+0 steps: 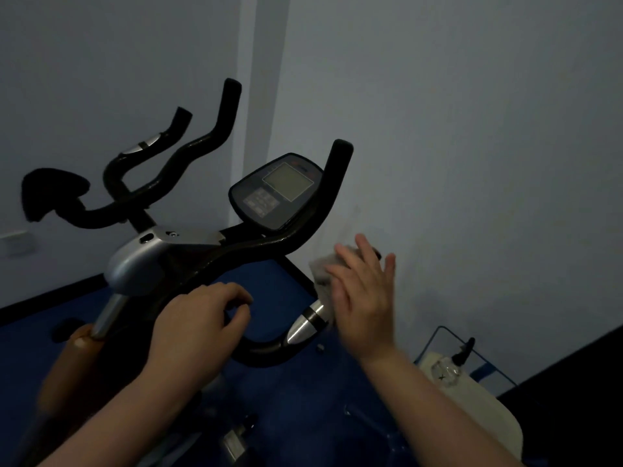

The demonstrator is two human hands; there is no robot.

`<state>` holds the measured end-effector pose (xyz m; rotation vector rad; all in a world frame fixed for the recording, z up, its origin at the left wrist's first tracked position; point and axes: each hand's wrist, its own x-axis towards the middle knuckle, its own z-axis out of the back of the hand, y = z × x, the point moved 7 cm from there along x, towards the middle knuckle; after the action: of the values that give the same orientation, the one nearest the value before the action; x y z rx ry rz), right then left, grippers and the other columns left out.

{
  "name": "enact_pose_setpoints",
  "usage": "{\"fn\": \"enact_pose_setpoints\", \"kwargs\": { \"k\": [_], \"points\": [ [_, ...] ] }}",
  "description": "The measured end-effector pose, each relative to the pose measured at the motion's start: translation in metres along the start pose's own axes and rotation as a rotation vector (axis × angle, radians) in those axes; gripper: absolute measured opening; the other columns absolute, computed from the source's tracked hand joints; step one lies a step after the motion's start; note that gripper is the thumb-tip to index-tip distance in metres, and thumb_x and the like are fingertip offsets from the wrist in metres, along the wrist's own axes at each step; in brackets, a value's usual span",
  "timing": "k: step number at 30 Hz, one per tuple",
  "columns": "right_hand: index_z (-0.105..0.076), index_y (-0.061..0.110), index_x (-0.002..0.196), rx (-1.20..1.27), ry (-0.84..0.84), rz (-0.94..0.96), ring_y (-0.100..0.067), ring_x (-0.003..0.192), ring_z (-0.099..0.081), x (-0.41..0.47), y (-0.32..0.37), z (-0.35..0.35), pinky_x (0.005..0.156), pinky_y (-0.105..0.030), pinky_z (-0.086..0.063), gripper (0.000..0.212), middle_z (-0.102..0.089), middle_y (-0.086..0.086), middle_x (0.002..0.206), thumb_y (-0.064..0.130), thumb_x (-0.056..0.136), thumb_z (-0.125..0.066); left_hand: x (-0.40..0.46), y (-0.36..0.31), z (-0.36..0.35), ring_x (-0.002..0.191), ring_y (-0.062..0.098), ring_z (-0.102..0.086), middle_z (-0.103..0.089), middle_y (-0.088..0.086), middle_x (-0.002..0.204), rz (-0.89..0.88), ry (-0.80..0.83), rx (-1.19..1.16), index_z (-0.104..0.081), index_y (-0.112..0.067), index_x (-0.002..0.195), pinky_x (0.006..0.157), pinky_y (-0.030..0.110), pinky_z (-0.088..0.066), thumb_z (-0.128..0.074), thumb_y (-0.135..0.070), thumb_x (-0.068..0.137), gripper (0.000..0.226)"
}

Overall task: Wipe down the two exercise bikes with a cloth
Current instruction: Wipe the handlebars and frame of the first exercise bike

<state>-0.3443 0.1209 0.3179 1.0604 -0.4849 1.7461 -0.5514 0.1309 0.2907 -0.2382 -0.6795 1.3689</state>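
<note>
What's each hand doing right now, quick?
Left hand: grips the handlebar.
Right hand: fingers straight, presses the cloth against the handlebar grip.

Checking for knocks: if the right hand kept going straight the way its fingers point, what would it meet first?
Probably the pale wall. The right hand, pressing the cloth on the handlebar end, points up and away; depth is unclear.

Two bare forearms reach forward from below: the left hand [199,318] with fingers curled over, knuckles up, the right hand [362,298] flat and blurred, fingers straight and spread, pointing upward.
</note>
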Motion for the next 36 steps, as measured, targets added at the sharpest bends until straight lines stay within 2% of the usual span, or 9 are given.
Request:
{"fn": "enact_pose_setpoints", "kwargs": {
  "k": [5,9,13,17,22,25,28,32,36],
  "points": [
    [-0.059,0.017,0.108,0.043,0.080,0.027,-0.019,0.129,-0.046,-0.027,0.010,0.000,0.118,-0.045,-0.008,0.025,-0.065,-0.006,0.119,0.020,0.100,-0.036,-0.001,0.002,0.003,0.074,0.008,-0.057,-0.069,-0.013,0.088,-0.011,-0.047,-0.039,-0.068,-0.034,0.092,0.065,0.024,-0.032,-0.061,-0.030,0.083,0.012],
    [-0.069,0.016,0.087,0.028,0.244,0.229,-0.019,0.090,-0.064,-0.040,0.078,-0.029,0.110,-0.041,-0.030,0.031,-0.068,0.000,0.083,0.023,0.097,-0.041,-0.004,0.007,0.004,0.073,0.000,-0.053,-0.066,-0.016,0.091,-0.017,-0.081,-0.201,-0.067,-0.032,0.093,0.065,0.018,-0.036,-0.058,-0.024,0.086,0.014],
    [-0.066,0.016,0.111,0.038,0.505,0.386,-0.016,0.096,-0.061,-0.031,0.067,-0.018,0.109,-0.038,-0.033,0.028,-0.067,0.002,0.101,0.033,0.093,-0.053,-0.020,0.028,0.031,0.083,0.008,-0.058,-0.066,-0.009,0.092,-0.124,-0.255,-0.151,-0.066,-0.020,0.094,0.071,0.024,-0.044,-0.051,-0.020,0.086,0.018],
    [-0.064,0.015,0.101,-0.094,0.648,0.219,-0.019,0.078,-0.057,-0.036,0.089,-0.034,0.083,-0.034,-0.047,0.031,-0.062,0.001,0.087,0.036,0.095,-0.041,-0.042,0.078,0.035,0.086,0.007,-0.051,-0.055,-0.013,0.090,0.083,-0.338,-0.160,-0.062,-0.021,0.094,0.071,0.018,-0.035,-0.048,-0.029,0.094,0.016],
    [-0.048,0.014,0.110,-0.252,0.828,0.035,-0.019,0.078,-0.059,-0.020,0.112,-0.094,0.060,-0.029,-0.031,0.035,-0.060,-0.002,0.098,0.037,0.102,-0.022,-0.046,0.090,0.026,0.078,0.001,-0.047,-0.044,-0.023,0.083,0.169,-0.368,-0.286,-0.048,-0.034,0.084,0.067,0.013,-0.033,-0.045,-0.044,0.091,0.013],
    [-0.049,0.012,0.123,-0.245,0.870,0.147,-0.016,0.071,-0.057,-0.036,0.106,-0.075,0.061,-0.028,-0.034,0.033,-0.059,0.000,0.092,0.031,0.097,-0.041,-0.047,0.095,0.025,0.085,-0.005,-0.049,-0.047,-0.018,0.082,0.197,-0.377,-0.347,-0.046,-0.035,0.079,0.065,0.012,-0.033,-0.048,-0.047,0.089,0.016],
    [-0.063,0.011,0.099,-0.249,0.882,0.123,-0.013,0.053,-0.055,-0.035,0.111,-0.069,0.049,-0.026,-0.038,0.027,-0.060,0.002,0.072,0.028,0.079,-0.072,-0.046,0.096,0.023,0.085,-0.002,-0.051,-0.050,-0.014,0.081,0.182,-0.370,-0.377,-0.045,-0.037,0.077,0.071,0.004,-0.034,-0.049,-0.047,0.088,0.016],
    [-0.049,0.008,0.114,-0.017,0.996,-0.026,-0.027,0.087,-0.057,-0.004,0.118,-0.121,0.067,-0.036,-0.045,0.022,-0.057,-0.011,0.108,0.021,0.100,-0.038,-0.046,0.098,0.024,0.083,-0.003,-0.050,-0.048,-0.015,0.082,0.174,-0.374,-0.395,-0.044,-0.037,0.076,0.067,0.006,-0.034,-0.050,-0.046,0.088,0.016],
    [-0.035,0.018,0.135,-0.091,0.864,-0.008,-0.017,0.089,-0.057,-0.032,0.113,-0.089,0.067,-0.028,-0.038,0.039,-0.055,0.000,0.113,0.032,0.099,-0.038,-0.044,0.098,0.022,0.082,0.001,-0.051,-0.048,-0.015,0.082,0.158,-0.352,-0.423,-0.045,-0.034,0.075,0.063,0.011,-0.034,-0.051,-0.044,0.088,0.018]
  ]
}}
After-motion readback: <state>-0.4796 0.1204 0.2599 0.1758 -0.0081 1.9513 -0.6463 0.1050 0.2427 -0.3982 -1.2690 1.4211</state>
